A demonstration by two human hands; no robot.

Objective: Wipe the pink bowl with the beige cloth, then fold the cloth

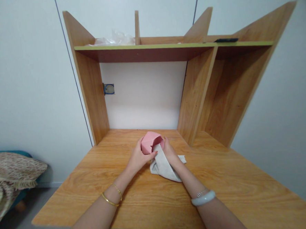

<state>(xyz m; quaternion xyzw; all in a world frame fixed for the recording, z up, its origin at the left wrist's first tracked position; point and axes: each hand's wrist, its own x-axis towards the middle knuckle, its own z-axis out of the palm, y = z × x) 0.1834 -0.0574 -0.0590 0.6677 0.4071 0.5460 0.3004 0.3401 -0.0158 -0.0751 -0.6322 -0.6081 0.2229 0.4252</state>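
Observation:
A pink cup [151,141] is held tilted over the wooden desk [137,195], its mouth turned toward me and to the right. My left hand [138,158] wraps round the cup's left side. My right hand [170,152] grips a pale grey cloth [163,165] and pushes one end of it into the cup's mouth. The rest of the cloth trails down onto the desk between my wrists. Gold bangles sit on my left wrist, a pale bangle on my right.
The desk carries a wooden hutch [193,91] with upright dividers and a top shelf. Crumpled clear plastic [116,38] and a dark flat object [226,40] lie on the shelf. A wall socket [108,89] is at the back left. A patterned blanket [11,171] lies lower left.

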